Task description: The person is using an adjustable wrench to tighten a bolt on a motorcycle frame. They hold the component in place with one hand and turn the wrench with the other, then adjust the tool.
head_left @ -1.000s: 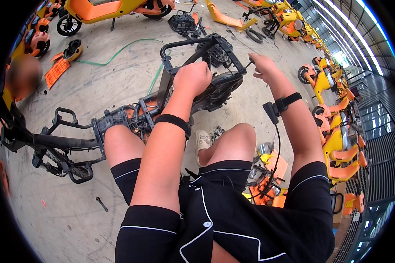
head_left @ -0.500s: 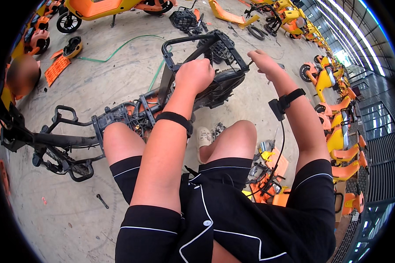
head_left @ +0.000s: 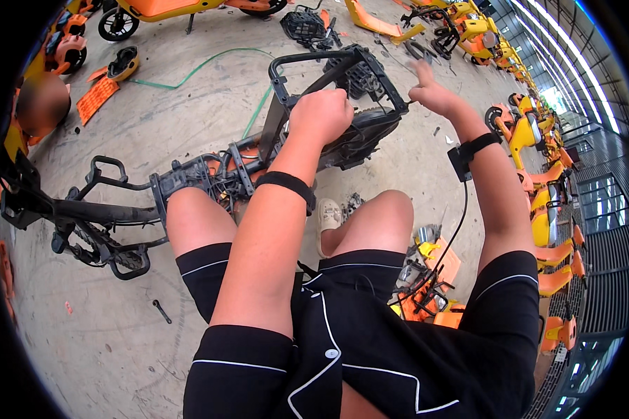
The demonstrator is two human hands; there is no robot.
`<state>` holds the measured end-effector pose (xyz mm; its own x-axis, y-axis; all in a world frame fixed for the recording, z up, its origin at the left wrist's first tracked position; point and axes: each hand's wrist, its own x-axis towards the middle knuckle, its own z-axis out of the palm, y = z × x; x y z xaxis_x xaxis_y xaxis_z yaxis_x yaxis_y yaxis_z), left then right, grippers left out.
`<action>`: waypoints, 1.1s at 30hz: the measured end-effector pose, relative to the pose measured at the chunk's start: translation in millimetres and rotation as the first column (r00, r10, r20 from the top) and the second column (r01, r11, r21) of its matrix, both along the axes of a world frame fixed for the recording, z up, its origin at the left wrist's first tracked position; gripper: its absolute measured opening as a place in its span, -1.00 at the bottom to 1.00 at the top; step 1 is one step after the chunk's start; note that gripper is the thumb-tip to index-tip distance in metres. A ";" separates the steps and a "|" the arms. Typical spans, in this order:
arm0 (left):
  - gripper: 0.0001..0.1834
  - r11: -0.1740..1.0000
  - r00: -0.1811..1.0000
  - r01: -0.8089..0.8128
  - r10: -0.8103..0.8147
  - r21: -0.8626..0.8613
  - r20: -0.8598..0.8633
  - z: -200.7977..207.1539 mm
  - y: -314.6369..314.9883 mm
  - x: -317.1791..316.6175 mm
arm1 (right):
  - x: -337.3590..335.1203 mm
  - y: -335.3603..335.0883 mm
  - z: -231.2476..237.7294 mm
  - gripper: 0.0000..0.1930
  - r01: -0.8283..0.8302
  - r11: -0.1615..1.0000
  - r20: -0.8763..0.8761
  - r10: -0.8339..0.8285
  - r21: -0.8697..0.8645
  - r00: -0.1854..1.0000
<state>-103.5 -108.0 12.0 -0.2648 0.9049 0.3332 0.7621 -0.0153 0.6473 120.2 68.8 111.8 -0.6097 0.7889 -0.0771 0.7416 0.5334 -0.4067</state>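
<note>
A stripped black scooter frame (head_left: pixel 278 66) lies across the floor before me, with its rear loop at the top and bare wiring (head_left: pixel 220 171) in its middle. My left hand (head_left: pixel 321 115) is closed in a fist over the rear loop; whatever its fingers grip is hidden beneath it. Beside the loop's right corner is my right hand (head_left: pixel 432 91), its fingers apart and one pointing up. A short, thin dark piece shows between that corner and my thumb, too small to name. Under the loop sits the black rear wheel (head_left: pixel 376 129).
Loose parts, some orange (head_left: pixel 423 297), lie by my right leg. A dark wrench-like tool (head_left: pixel 162 311) rests on the floor at left. A green strap (head_left: pixel 203 68), a yellow helmet-like shell (head_left: pixel 124 64) and an orange panel (head_left: pixel 96 99) lie beyond. Yellow scooters (head_left: pixel 521 136) line the right side.
My right hand's fingers have spread and one has lifted upward, a little away from the frame's corner. My left fist stays on the loop. The whole view has shifted slightly.
</note>
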 end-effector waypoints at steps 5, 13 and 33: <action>-0.71 1.000 1.000 -0.005 0.005 -0.011 0.010 0.4 -1.2 -0.6 | -13.6 -13.9 -6.6 0.08 0.031 0.997 -0.094 -0.024 0.075 0.995; -0.70 1.000 1.000 -0.002 0.002 -0.004 0.006 0.1 1.5 1.7 | -10.2 0.7 -3.1 0.00 0.029 0.999 -0.017 -0.030 -0.014 0.999; -0.71 0.999 1.000 -0.019 0.019 -0.028 -0.008 1.9 0.3 2.6 | 5.0 -23.0 12.0 -0.67 0.315 0.902 -0.456 -0.423 -0.295 0.783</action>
